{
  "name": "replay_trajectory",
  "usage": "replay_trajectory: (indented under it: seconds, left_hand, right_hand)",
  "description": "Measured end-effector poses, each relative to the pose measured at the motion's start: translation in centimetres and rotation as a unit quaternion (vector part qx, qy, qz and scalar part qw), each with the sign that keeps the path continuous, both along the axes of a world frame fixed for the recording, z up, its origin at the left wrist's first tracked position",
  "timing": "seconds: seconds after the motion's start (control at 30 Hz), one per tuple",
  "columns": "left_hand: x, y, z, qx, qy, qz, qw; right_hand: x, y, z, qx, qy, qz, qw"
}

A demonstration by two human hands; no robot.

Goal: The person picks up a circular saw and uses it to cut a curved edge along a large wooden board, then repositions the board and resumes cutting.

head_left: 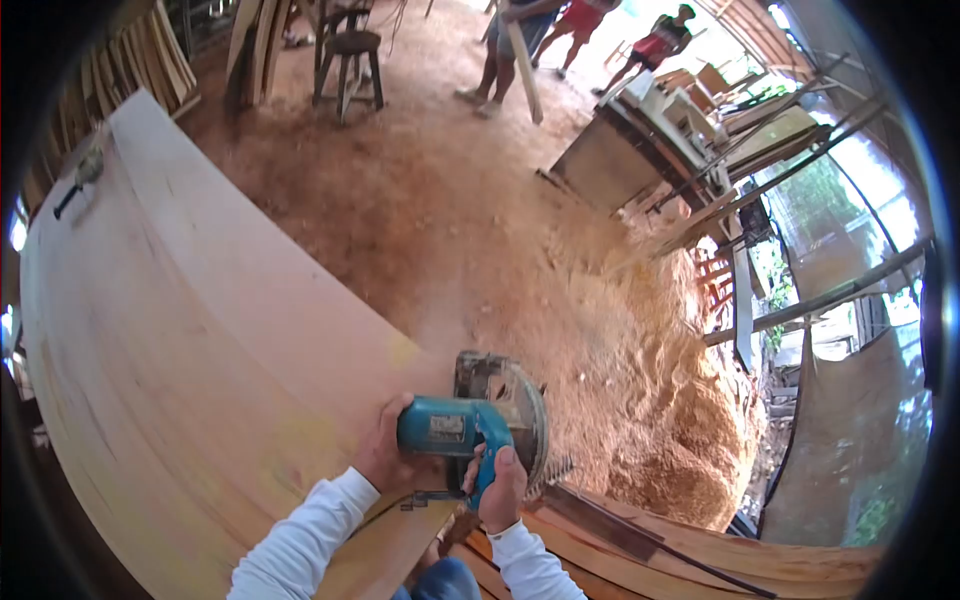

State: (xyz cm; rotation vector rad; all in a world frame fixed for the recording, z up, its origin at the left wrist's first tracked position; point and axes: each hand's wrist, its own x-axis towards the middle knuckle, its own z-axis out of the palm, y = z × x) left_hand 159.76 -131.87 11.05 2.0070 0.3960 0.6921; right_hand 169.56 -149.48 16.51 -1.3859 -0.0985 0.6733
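A teal circular saw (445, 425) rests at the right edge of a broad wooden slab (230, 330). My right hand (503, 490) is closed around its rear handle. Against the motor housing, my left hand (383, 445) wraps its fingers and steadies the tool. The saw's round guard faces right, and blade teeth (560, 468) show beyond the slab's edge. A thin cord or rod runs from the base plate under my left wrist. My fingers on the housing's far side are partly hidden.
A dark-handled tool (85, 175) lies on the slab's far end. Sawdust (690, 430) is heaped at right, behind stacked boards (720, 560). A stool (350, 60), a cluttered workbench (620, 150) and leaning planks (140, 60) stand farther off. People (665, 42) stand at the back; one holds a board (522, 70).
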Motion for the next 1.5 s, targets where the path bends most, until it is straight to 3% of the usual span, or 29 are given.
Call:
replay_trajectory:
  seconds: [0.37, 0.73, 0.8, 1.0, 1.1, 1.17, 1.23, 1.33, 1.5]
  left_hand:
    - [-1.4, -1.0, 0.6, -0.058, 0.064, -0.042, 0.995]
    - [-3.8, -3.1, 1.1, 0.005, 0.092, -0.037, 0.995]
    - [-3.7, -3.0, 1.1, 0.014, 0.086, -0.037, 0.996]
    - [-3.7, -3.1, 1.0, -0.097, 0.086, -0.06, 0.99]
    - [-3.5, -2.9, -0.5, -0.022, 0.091, -0.066, 0.993]
    - [-3.6, -3.3, -1.4, -0.028, 0.066, -0.048, 0.996]
    - [-3.8, -3.3, 0.5, -0.063, 0.086, -0.039, 0.994]
    - [-3.9, -2.9, 0.5, -0.066, 0.07, -0.053, 0.994]
    - [-3.9, -2.9, 0.0, -0.053, 0.056, -0.047, 0.996]
  right_hand:
    - [-3.0, -0.7, 0.1, -0.007, -0.047, -0.036, 0.998]
    - [-6.1, -2.9, 0.9, 0.032, 0.0, -0.074, 0.997]
    - [-6.0, -3.1, 0.5, 0.029, 0.008, -0.061, 0.998]
    - [-6.0, -3.6, 0.8, 0.022, 0.02, -0.044, 0.999]
    - [-5.6, -3.7, -0.4, 0.034, 0.018, -0.057, 0.998]
    - [-5.9, -2.8, 0.7, 0.019, 0.027, -0.081, 0.996]
    - [-5.7, -2.9, 1.7, 0.018, 0.075, -0.038, 0.996]
    - [-6.1, -2.0, 2.0, -0.02, 0.042, -0.065, 0.997]
    - [-5.6, -3.2, 0.9, -0.004, 0.045, -0.025, 0.999]
